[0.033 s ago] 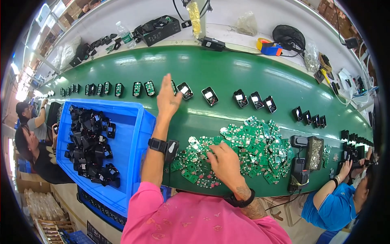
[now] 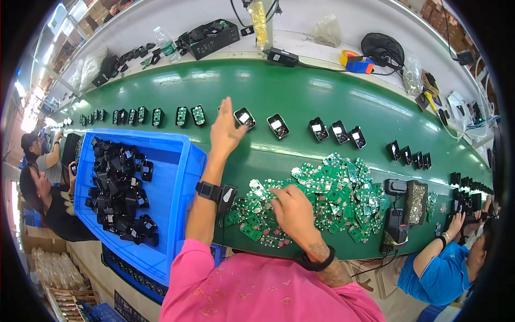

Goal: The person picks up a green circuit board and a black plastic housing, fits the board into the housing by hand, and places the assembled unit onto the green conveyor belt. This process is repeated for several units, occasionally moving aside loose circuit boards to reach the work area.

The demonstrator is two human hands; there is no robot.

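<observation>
My left hand (image 2: 225, 133) is over the green work surface with its fingers stretched out. Its thumb reaches the near edge of a black open housing (image 2: 244, 118) with a white label inside. Another housing is mostly hidden behind this hand. Lower down, my right hand (image 2: 295, 212) rests on the left part of a heap of small green circuit boards (image 2: 343, 193). A gap shows between its thumb and index finger, and no board is visible in it; the other fingertips are partly hidden.
A blue crate (image 2: 166, 188) with black housings (image 2: 115, 188) stands left of my arm. Housings holding green boards (image 2: 182, 116) line the surface leftward; label-bearing ones (image 2: 278, 126) stand rightward. Black chargers (image 2: 395, 228) sit beyond the heap. Co-workers sit at both sides, one in blue (image 2: 440, 268).
My left hand has shifted slightly right, so its thumb now overlaps the labelled housing's edge. My right hand has moved a little left and up over the circuit boards.
</observation>
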